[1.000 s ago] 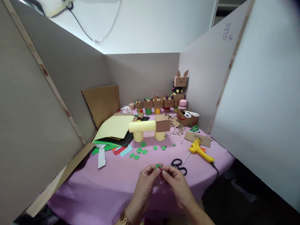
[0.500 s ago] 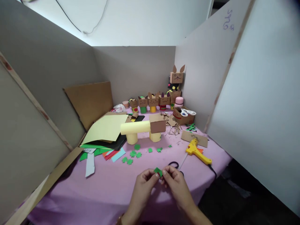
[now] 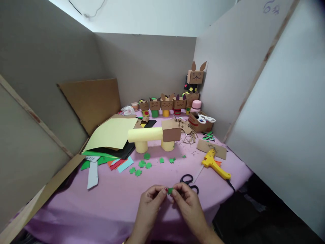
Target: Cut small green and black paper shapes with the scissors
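Observation:
My left hand (image 3: 150, 205) and my right hand (image 3: 188, 205) meet low in the middle, above the pink tablecloth (image 3: 114, 200). Both pinch a small green paper piece (image 3: 170, 190) between thumb and fingertips. Black scissors (image 3: 189, 181) lie just beyond my right hand. Farther back stands a yellow tube figure (image 3: 146, 137) with a brown cardboard box head (image 3: 171, 130). Several green clover cut-outs (image 3: 142, 165) lie scattered in front of it.
A yellow glue gun (image 3: 214, 163) lies at the right. Stacked coloured paper sheets (image 3: 111, 137) and a cardboard panel (image 3: 91, 101) fill the left. A row of small box-headed figures (image 3: 165, 106) lines the back wall, beside a cardboard box with white scissors (image 3: 201, 122). White partitions enclose the table.
The view has tilted down and shifted slightly. My hands stay together on the green piece, which now looks folded smaller between the fingertips.

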The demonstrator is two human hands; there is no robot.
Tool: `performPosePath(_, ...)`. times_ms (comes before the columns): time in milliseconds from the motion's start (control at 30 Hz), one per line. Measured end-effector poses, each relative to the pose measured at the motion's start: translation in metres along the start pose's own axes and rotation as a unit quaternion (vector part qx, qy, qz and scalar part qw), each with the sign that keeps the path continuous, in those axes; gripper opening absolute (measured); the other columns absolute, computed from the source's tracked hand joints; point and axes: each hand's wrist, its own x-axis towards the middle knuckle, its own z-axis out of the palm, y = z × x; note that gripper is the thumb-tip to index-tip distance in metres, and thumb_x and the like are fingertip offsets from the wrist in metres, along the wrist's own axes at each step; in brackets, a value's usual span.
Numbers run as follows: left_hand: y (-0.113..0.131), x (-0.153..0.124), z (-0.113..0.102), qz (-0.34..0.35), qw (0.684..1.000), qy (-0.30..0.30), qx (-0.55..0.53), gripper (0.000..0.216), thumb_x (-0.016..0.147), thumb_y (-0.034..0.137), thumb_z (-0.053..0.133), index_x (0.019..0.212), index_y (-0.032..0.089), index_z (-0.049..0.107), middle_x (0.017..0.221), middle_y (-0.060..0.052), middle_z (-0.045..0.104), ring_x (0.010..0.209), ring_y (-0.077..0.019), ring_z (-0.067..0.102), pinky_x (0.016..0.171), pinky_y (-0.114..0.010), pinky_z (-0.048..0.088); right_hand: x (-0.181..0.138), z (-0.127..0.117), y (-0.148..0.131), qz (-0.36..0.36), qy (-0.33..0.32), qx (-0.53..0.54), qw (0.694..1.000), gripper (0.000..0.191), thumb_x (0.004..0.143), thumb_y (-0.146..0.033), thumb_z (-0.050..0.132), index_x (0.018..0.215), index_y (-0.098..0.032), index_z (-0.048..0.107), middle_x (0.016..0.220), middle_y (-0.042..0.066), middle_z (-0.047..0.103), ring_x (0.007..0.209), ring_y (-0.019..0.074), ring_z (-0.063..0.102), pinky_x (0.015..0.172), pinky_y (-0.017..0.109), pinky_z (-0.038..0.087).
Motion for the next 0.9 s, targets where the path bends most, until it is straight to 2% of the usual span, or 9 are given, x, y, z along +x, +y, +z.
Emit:
performPosePath(67, -0.005, -0.004, 0.003, -0.013, 0.999, 0.015, -0.038, 0.02, 0.058, 0.033, 0.076, 0.062, 0.016, 0.068, 0.057, 0.001, 0.064, 0.054, -0.0115, 0.052, 0.053, -0.02, 0.04, -0.002, -0.001, -0.004, 0.012, -0.005, 0.022, 1.0, 0.023, 0.08, -0.038, 0.059, 0.08, -0.015, 0.057, 0.062, -0.002, 0.055, 0.056, 0.0122, 0.05, 0.053, 0.023, 0.04)
performPosePath(167, -0.009, -0.011, 0.008, -0.034, 0.997, -0.017, -0.068, 0.022, 0.058, 0.036, 0.076, 0.059, 0.016, 0.067, 0.054, 0.001, 0.063, 0.053, -0.0114, 0.053, 0.054, -0.021, 0.04, -0.008, -0.002, -0.013, 0.0, -0.009, 0.045, 0.999, 0.023, 0.078, -0.036, 0.063, 0.071, -0.015, 0.058, 0.059, -0.002, 0.056, 0.055, 0.0117, 0.051, 0.054, 0.023, 0.04)
performPosePath(267, -0.002, -0.02, 0.011, -0.032, 0.998, -0.047, -0.042, 0.023, 0.062, 0.035, 0.074, 0.056, 0.014, 0.066, 0.051, 0.001, 0.061, 0.051, -0.0104, 0.051, 0.053, -0.019, 0.039, -0.014, -0.003, -0.021, -0.005, -0.01, 0.074, 0.997, 0.023, 0.076, -0.035, 0.066, 0.068, -0.015, 0.059, 0.059, -0.001, 0.06, 0.055, 0.0113, 0.053, 0.055, 0.023, 0.042)
performPosePath(367, 0.008, -0.027, 0.013, -0.021, 0.997, -0.065, -0.019, 0.023, 0.063, 0.034, 0.073, 0.054, 0.014, 0.066, 0.05, 0.0, 0.062, 0.051, -0.0111, 0.052, 0.054, -0.02, 0.039, -0.02, -0.004, -0.022, 0.025, -0.018, 0.127, 0.991, 0.024, 0.073, -0.036, 0.069, 0.068, -0.015, 0.059, 0.057, -0.001, 0.061, 0.05, 0.0095, 0.052, 0.05, 0.02, 0.041)
performPosePath(500, 0.014, -0.035, 0.014, -0.006, 0.999, -0.045, -0.013, 0.02, 0.062, 0.031, 0.073, 0.057, 0.014, 0.067, 0.051, 0.0, 0.063, 0.053, -0.0116, 0.053, 0.055, -0.02, 0.04, -0.025, -0.006, -0.018, 0.041, -0.015, 0.178, 0.983, 0.025, 0.071, -0.037, 0.071, 0.073, -0.015, 0.059, 0.057, -0.002, 0.061, 0.049, 0.0078, 0.052, 0.047, 0.018, 0.04)
performPosePath(600, 0.015, -0.04, 0.013, 0.02, 1.0, -0.017, 0.0, 0.016, 0.06, 0.03, 0.075, 0.06, 0.014, 0.07, 0.052, 0.001, 0.064, 0.054, -0.0117, 0.054, 0.055, -0.019, 0.041, -0.028, -0.007, -0.019, 0.03, -0.015, 0.161, 0.986, 0.026, 0.072, -0.037, 0.071, 0.07, -0.014, 0.059, 0.057, -0.002, 0.06, 0.048, 0.0076, 0.051, 0.047, 0.018, 0.039)
performPosePath(900, 0.012, -0.052, 0.011, 0.033, 0.999, -0.026, 0.029, 0.011, 0.063, 0.026, 0.073, 0.063, 0.015, 0.071, 0.056, 0.0, 0.067, 0.056, -0.0132, 0.057, 0.056, -0.019, 0.043, -0.04, -0.009, -0.029, -0.007, -0.002, 0.099, 0.995, 0.024, 0.075, -0.037, 0.068, 0.073, -0.016, 0.058, 0.058, -0.002, 0.058, 0.054, 0.0097, 0.053, 0.053, 0.02, 0.042)
